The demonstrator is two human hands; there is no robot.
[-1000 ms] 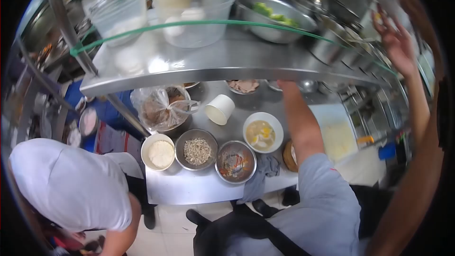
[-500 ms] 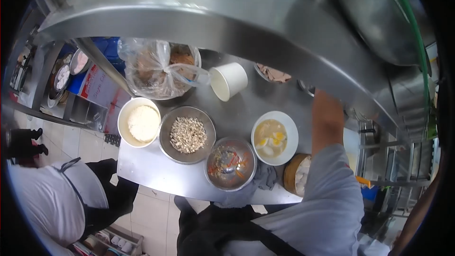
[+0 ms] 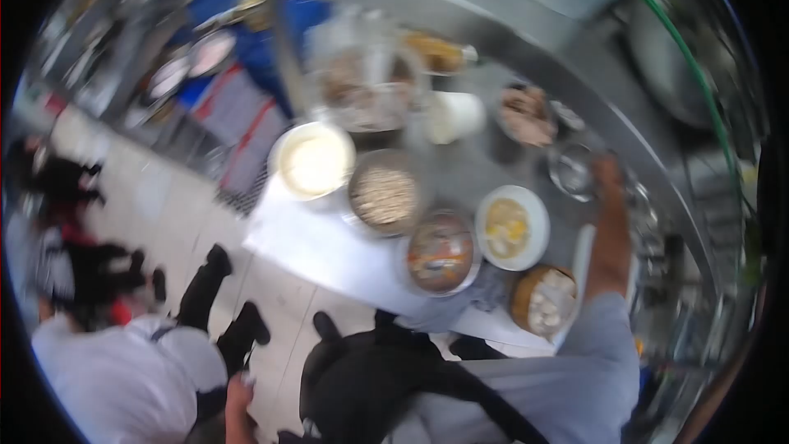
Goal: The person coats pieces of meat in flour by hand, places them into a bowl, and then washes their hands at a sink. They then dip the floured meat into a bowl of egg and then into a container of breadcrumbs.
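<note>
My right arm reaches over the steel table. My right hand point(image 3: 606, 169) is blurred, beside the rim of a small metal bowl point(image 3: 573, 173); its fingers cannot be made out. Low at the left edge of my body, a blurred hand that appears to be my left hand point(image 3: 240, 393) hangs away from the table. Nearest my right forearm are a white bowl point(image 3: 537, 234) of broth with egg pieces and a round bamboo steamer point(image 3: 523, 302) with pale pieces inside. A metal bowl point(image 3: 448, 286) with red and orange shreds stands left of these.
Along the table point(image 3: 329, 234) stand a white tub point(image 3: 279, 166) of pale food, a metal bowl of chopped pieces point(image 3: 384, 196), a tipped white container point(image 3: 460, 117) and a bowl of sliced meat point(image 3: 528, 115). A steel shelf point(image 3: 460, 4) overhangs the back. A co-worker point(image 3: 123, 378) is at the left.
The view has swung, shifting the table contents right and up. My right hand, hidden under the shelf before, now shows beside the small metal bowl. A hand has appeared at the lower left.
</note>
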